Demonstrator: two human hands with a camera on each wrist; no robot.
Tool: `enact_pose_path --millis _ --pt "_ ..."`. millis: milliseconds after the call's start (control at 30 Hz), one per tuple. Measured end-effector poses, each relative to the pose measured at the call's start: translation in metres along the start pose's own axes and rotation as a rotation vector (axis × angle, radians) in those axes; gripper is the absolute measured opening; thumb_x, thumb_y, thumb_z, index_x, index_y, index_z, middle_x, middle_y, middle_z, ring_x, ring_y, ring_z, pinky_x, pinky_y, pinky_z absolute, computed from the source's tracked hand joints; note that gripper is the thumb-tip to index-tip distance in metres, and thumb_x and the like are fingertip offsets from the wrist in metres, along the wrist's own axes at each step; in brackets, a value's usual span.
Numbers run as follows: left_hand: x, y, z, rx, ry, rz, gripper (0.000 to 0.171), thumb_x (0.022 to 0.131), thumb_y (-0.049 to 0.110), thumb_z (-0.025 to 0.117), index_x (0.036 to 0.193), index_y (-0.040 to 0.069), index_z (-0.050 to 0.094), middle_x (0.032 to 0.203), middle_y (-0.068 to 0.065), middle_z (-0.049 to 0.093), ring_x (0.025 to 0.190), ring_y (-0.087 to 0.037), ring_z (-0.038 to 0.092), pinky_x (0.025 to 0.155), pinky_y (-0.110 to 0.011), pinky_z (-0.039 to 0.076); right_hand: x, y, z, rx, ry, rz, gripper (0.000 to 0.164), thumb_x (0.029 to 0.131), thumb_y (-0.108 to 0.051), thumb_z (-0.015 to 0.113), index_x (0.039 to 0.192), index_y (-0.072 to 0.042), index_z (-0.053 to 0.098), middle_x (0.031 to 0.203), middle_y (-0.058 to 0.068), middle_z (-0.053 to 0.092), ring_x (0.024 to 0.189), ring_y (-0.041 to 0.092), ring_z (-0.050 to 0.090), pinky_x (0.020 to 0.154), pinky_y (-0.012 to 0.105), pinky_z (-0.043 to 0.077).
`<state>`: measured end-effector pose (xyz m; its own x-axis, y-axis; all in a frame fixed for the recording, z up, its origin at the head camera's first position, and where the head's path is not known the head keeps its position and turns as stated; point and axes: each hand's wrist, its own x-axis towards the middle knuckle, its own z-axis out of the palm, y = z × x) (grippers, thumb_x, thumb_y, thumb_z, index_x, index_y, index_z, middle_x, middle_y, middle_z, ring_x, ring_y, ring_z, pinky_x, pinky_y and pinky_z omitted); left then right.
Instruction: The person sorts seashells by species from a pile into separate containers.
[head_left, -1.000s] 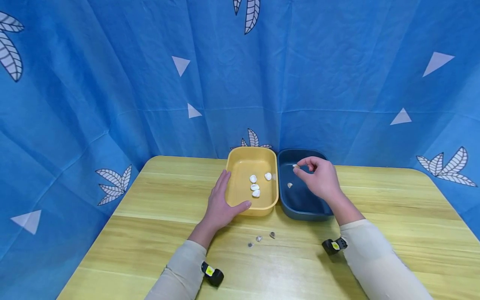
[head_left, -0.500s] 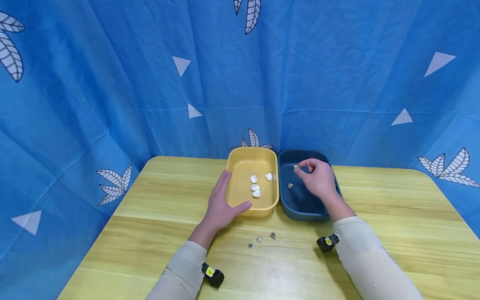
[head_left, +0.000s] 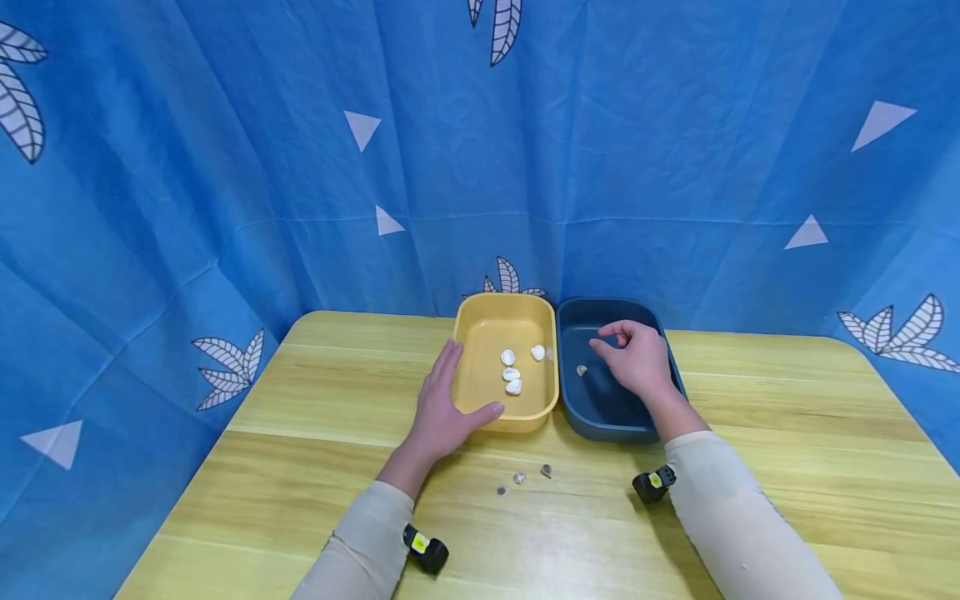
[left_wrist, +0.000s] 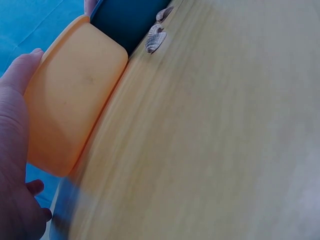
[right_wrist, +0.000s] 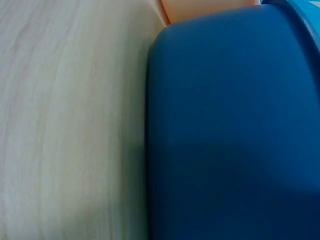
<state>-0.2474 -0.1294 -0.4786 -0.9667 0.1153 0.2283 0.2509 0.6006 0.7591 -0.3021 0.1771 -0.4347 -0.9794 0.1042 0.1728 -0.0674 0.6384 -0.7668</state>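
Left hand (head_left: 441, 410) straight-fingered against rounded yellow tray (head_left: 487, 331); right hand (head_left: 639, 357) curled over navy tray (head_left: 596, 398), grip unclear. Yellow labels (head_left: 420, 542) unreadable.

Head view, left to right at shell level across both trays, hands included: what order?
Left hand, three white shells, lone white shell, small brownish shell in the navy tray, right hand.

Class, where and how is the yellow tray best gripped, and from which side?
I'd pinch the yellow tray by its raised left wall, coming from the left, where the left hand is: its right side looks blocked by the blue tray right beside it.
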Motion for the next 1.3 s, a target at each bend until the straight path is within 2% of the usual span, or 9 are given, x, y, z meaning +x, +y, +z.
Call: enact_pose_path --millis 200,433,700,1067,1300 --pt "0.001 0.0 0.0 -0.005 0.002 0.003 0.111 0.075 0.063 0.077 0.16 0.017 0.023 0.165 0.008 0.01 0.148 -0.026 0.017 0.113 -0.058 0.02 0.0 -0.002 -0.001 0.012 -0.004 0.014 0.022 0.094 -0.024 0.072 0.103 -0.004 0.07 0.075 0.008 0.041 0.07 0.028 0.046 0.06 0.037 0.034" --pt "0.0 0.001 0.0 -0.003 0.0 -0.001 0.111 0.075 0.063 0.077 0.161 0.019 0.022 0.166 0.008 0.01 0.148 -0.028 0.016 0.113 -0.059 0.019 -0.002 -0.006 -0.006 0.036 0.005 0.016 0.025 0.093 -0.028 0.072 0.102 -0.005 0.069 0.078 0.007 0.041 0.071 0.028 0.046 0.06 0.037 0.034" --pt "-0.001 0.002 -0.001 -0.003 -0.004 -0.001 0.112 0.075 0.061 0.078 0.16 0.016 0.022 0.166 0.006 0.009 0.148 -0.028 0.016 0.113 -0.06 0.019 -0.013 -0.013 -0.016 0.035 0.019 -0.047 0.025 0.092 -0.027 0.074 0.102 -0.005 0.07 0.078 0.007 0.042 0.066 0.026 0.045 0.055 0.034 0.033" --pt "0.0 0.002 -0.001 -0.012 -0.01 -0.006 0.112 0.075 0.062 0.078 0.161 0.017 0.022 0.166 0.007 0.008 0.148 -0.028 0.015 0.114 -0.059 0.017 -0.044 -0.021 -0.033 0.026 0.023 -0.113 0.028 0.091 -0.032 0.075 0.1 -0.005 0.071 0.078 0.007 0.042 0.058 0.024 0.037 0.052 0.033 0.029" --pt "0.0 0.003 -0.001 -0.012 -0.015 -0.013 0.111 0.075 0.061 0.078 0.161 0.018 0.021 0.166 0.006 0.009 0.148 -0.027 0.014 0.114 -0.058 0.018 -0.071 -0.027 -0.033 0.043 0.011 -0.192 0.02 0.086 -0.024 0.081 0.097 -0.01 0.072 0.078 0.01 0.047 0.063 0.023 0.04 0.052 0.032 0.031"
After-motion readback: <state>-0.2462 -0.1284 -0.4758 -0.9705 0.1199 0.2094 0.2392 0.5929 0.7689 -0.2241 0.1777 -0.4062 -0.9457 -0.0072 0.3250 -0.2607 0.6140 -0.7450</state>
